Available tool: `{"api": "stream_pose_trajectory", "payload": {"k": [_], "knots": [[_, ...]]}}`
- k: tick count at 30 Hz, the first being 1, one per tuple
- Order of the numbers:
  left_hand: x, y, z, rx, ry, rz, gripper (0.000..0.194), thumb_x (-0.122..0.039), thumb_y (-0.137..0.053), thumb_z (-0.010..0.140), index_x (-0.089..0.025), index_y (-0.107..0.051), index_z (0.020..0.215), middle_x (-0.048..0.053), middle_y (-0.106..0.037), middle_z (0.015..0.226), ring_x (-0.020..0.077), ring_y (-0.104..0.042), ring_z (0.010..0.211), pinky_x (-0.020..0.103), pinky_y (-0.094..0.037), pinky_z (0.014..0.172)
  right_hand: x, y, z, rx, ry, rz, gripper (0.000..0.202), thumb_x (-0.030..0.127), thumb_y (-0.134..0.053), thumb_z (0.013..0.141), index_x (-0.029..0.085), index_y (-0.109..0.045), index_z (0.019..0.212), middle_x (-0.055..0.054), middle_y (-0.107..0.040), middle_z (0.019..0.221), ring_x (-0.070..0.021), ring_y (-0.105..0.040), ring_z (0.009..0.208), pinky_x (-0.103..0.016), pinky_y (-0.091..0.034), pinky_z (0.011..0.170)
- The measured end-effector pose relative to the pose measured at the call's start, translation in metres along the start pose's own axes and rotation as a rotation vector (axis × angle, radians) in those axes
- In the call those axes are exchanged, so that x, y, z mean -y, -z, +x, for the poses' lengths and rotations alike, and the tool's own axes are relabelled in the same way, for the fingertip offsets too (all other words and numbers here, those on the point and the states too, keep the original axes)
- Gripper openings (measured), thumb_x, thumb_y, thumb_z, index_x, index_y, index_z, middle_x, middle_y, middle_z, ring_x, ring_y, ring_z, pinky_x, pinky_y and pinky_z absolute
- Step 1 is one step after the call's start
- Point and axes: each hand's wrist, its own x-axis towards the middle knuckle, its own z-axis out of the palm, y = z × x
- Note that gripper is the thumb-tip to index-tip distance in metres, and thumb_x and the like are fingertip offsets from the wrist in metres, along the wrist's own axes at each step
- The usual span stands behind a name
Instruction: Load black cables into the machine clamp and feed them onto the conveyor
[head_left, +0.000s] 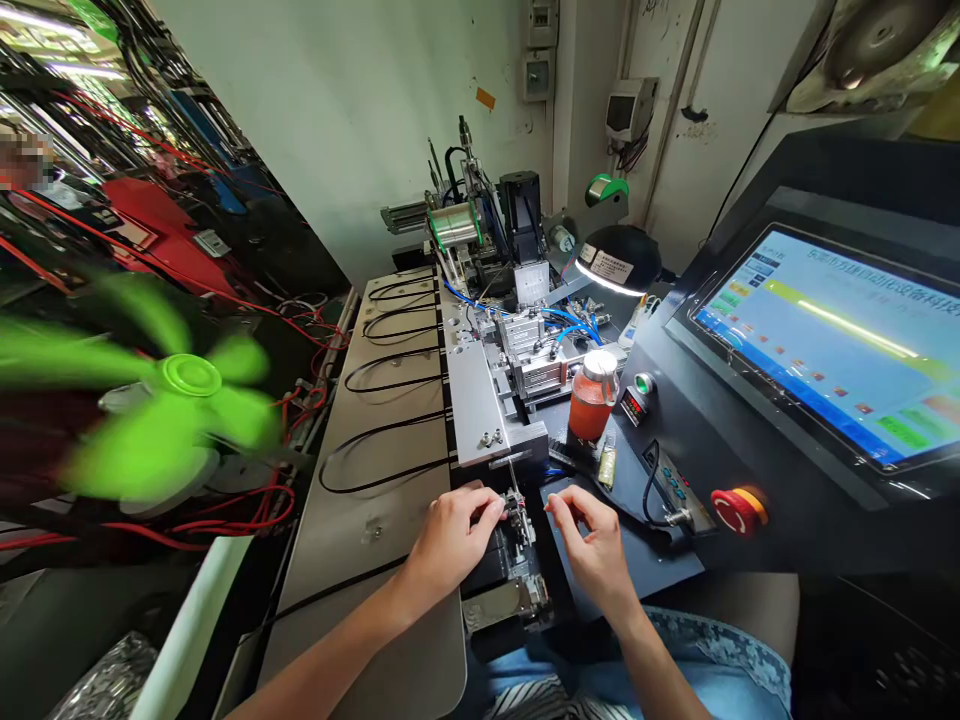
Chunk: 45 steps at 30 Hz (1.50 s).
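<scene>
My left hand (457,535) is closed in a pinch at the left side of a small metal fixture (519,525) at the near end of the machine rail. Whatever its fingertips hold is too small to make out. My right hand (592,540) sits just right of the fixture, apart from it, thumb and forefinger pressed together; I cannot see what is between them. Several black cable loops (386,430) lie on the beige plate (360,530) to the left, their ends entering the silver rail cover (476,400).
A jar of orange-red contents (592,400) stands right of the rail. Beyond are a solder wire spool (455,226) and a lit lamp (619,260). A touchscreen (840,340) and red emergency stop button (737,512) are at right. A green fan (191,375) spins at left.
</scene>
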Motion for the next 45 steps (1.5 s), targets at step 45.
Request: {"api": "stream_pose_trajectory", "payload": {"k": [45], "knots": [[0.009, 0.008, -0.012, -0.055, -0.215, 0.444, 0.013, -0.018, -0.046, 0.092, -0.021, -0.059, 0.093, 0.000, -0.062, 0.087, 0.0152, -0.062, 0.074, 0.026, -0.047, 0.067, -0.008, -0.013, 0.009, 0.079, 0.337, -0.270, 0.019, 0.014, -0.037, 0.094, 0.018, -0.055, 0.098, -0.007, -0.060, 0.090, -0.0199, -0.053, 0.083, -0.030, -0.041, 0.072]]}}
